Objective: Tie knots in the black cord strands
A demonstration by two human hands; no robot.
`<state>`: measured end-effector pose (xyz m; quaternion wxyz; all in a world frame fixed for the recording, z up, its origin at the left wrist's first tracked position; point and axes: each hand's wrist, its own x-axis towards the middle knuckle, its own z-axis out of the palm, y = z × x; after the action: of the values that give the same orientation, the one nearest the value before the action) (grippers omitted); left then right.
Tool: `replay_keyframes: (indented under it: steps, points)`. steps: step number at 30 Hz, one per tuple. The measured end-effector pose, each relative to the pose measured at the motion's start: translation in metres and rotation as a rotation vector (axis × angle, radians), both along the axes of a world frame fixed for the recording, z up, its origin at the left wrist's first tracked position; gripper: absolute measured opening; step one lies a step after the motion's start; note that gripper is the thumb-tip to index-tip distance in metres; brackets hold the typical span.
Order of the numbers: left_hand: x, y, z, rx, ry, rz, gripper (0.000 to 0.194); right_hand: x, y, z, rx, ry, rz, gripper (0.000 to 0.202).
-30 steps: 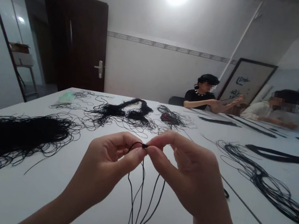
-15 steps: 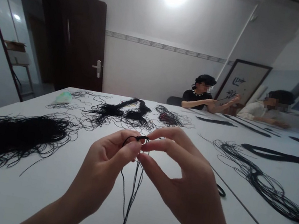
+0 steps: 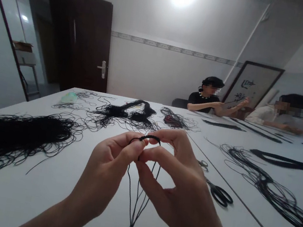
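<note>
Thin black cord is held up in front of me, its several strands hanging below my fingers and crossing near the bottom of the view. A short, thicker knotted stretch arches at the top between both hands. My left hand is closed, pinching the cord at the knotted part between thumb and forefinger. My right hand is also closed on the cord, its fingertips meeting my left thumb while a loop bends over the fingers. The exact contact of the right fingertips is partly hidden.
A big black cord bundle lies left, tangled cords at the back, and a loose hank at right. Black-handled scissors and smaller scissors lie beside my right hand. Two people sit across the white table.
My right fingers have shifted, and the arched cord now reaches farther right over them. Both pairs of scissors show more beside my right hand. The whole view has turned slightly left.
</note>
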<state>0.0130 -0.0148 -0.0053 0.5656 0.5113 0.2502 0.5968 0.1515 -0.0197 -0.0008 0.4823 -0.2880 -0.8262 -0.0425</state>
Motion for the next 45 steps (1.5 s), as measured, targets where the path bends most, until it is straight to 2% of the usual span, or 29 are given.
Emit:
replay_keyframes:
  steps: [3, 7, 9, 12, 13, 14, 16, 19, 21, 28, 36, 39, 45]
  points:
    - [-0.004, 0.003, 0.002, 0.026, 0.033, 0.031, 0.011, 0.004, 0.005, 0.002, -0.044, 0.045, 0.075, 0.004]
    - [-0.008, 0.003, 0.005, 0.099, 0.145, 0.049, 0.008, 0.008, 0.013, 0.004, -0.152, 0.287, 0.218, 0.015]
    - [-0.007, 0.002, 0.007, 0.153, 0.214, 0.067, 0.008, 0.008, 0.016, 0.005, -0.199, 0.319, 0.210, 0.016]
    - [-0.005, 0.000, 0.008, 0.234, 0.290, 0.142, 0.013, 0.010, 0.018, 0.008, -0.222, 0.254, 0.146, 0.002]
    - [-0.006, 0.000, 0.008, 0.241, 0.291, 0.149, 0.013, 0.011, 0.018, 0.009, -0.222, 0.242, 0.143, 0.005]
    - [-0.006, 0.000, 0.008, 0.230, 0.279, 0.133, 0.011, 0.012, 0.018, 0.009, -0.221, 0.240, 0.153, 0.005]
    - [-0.008, 0.002, 0.007, 0.176, 0.229, 0.020, 0.003, 0.015, 0.016, 0.009, -0.225, 0.251, 0.194, 0.004]
    - [-0.011, 0.006, 0.006, 0.088, 0.186, -0.174, 0.014, 0.018, 0.015, 0.007, -0.216, 0.247, 0.223, 0.009]
    - [-0.012, 0.007, 0.006, 0.057, 0.191, -0.195, 0.015, 0.018, 0.014, 0.008, -0.186, 0.223, 0.206, 0.010]
    - [-0.009, 0.003, 0.009, 0.068, 0.191, -0.095, 0.010, 0.018, 0.012, 0.009, -0.075, 0.130, 0.107, 0.012]
    - [0.000, -0.006, 0.012, 0.019, 0.258, 0.123, 0.010, 0.020, 0.010, 0.009, -0.040, 0.113, 0.074, 0.011]
    - [0.000, -0.005, 0.009, 0.052, 0.277, 0.186, 0.010, 0.019, 0.008, 0.010, -0.022, 0.094, 0.047, 0.009]
    - [-0.002, -0.003, 0.008, 0.128, 0.350, 0.185, 0.008, 0.017, 0.010, 0.010, 0.007, 0.058, 0.063, 0.007]
